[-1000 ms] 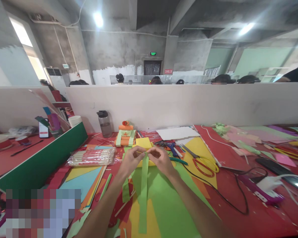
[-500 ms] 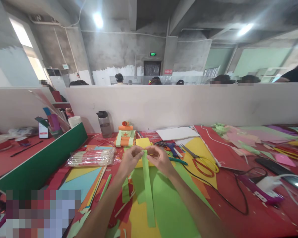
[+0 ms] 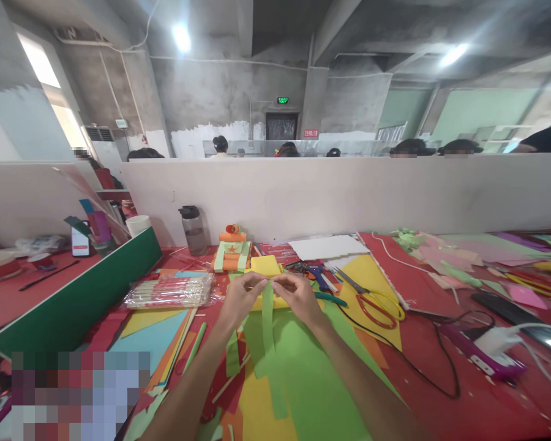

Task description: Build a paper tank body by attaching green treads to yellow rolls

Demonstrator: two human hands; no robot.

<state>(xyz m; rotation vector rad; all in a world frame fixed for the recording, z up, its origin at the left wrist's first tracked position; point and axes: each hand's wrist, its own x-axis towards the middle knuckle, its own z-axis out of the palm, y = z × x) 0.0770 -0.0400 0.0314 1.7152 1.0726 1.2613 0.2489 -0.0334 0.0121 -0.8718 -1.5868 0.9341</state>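
Observation:
Both my left hand (image 3: 244, 295) and my right hand (image 3: 298, 295) pinch the top end of a long green paper strip (image 3: 269, 331), their thumbs close together. From my fingers the strip hangs down toward me, over a large green paper sheet (image 3: 316, 373). Just behind my fingertips sits a yellow paper block (image 3: 265, 265), partly hidden by my hands. Farther back stands an orange and green paper model (image 3: 232, 251) with a star on its front.
Yellow-and-red-handled scissors (image 3: 376, 306) lie on the right, near a blue glue gun (image 3: 320, 275) and a black cable. Plastic-wrapped sticks (image 3: 169, 290) and a water bottle (image 3: 193, 231) are on the left. A green board (image 3: 82, 294) edges that side; a white partition (image 3: 330, 190) rises behind.
My fingertips have come slightly closer together at the strip's top end. The hanging strip has shifted and bends a little more. The other objects have stayed put.

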